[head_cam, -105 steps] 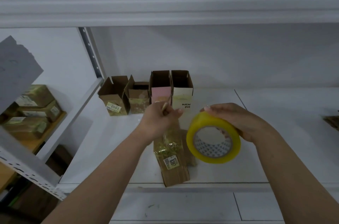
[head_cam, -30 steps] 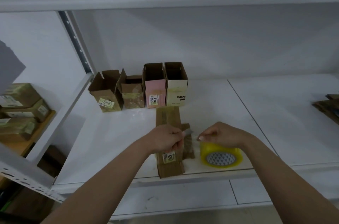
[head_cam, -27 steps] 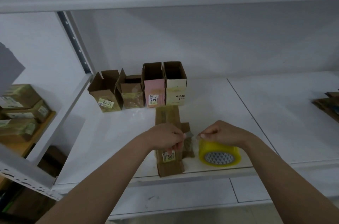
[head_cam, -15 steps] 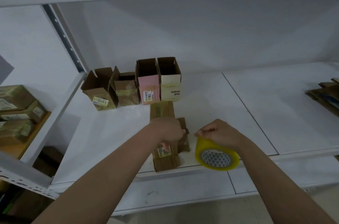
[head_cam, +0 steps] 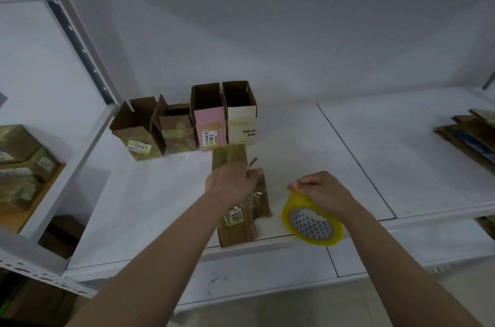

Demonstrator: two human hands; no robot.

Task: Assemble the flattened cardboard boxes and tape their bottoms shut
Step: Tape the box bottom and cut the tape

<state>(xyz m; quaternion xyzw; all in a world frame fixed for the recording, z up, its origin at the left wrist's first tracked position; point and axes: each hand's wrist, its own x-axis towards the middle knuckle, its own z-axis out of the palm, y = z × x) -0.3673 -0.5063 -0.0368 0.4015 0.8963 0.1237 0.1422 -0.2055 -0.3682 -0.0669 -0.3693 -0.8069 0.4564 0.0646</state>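
**Taping a box on the shelf**

The left hand [head_cam: 231, 185] presses on a flat-lying box [head_cam: 235, 208] near the shelf [head_cam: 150, 203] front edge, fingers curled around a small grey blade [head_cam: 252, 162]. The right hand [head_cam: 322, 190] grips the yellow tape roll [head_cam: 312, 223], just right of it. Four open boxes [head_cam: 187, 123] stand farther back.

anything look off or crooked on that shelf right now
The yellow tape roll hangs partly over the shelf's front edge, gripped by the right hand. The leftmost brown box in the upright row sits skewed to its neighbours.
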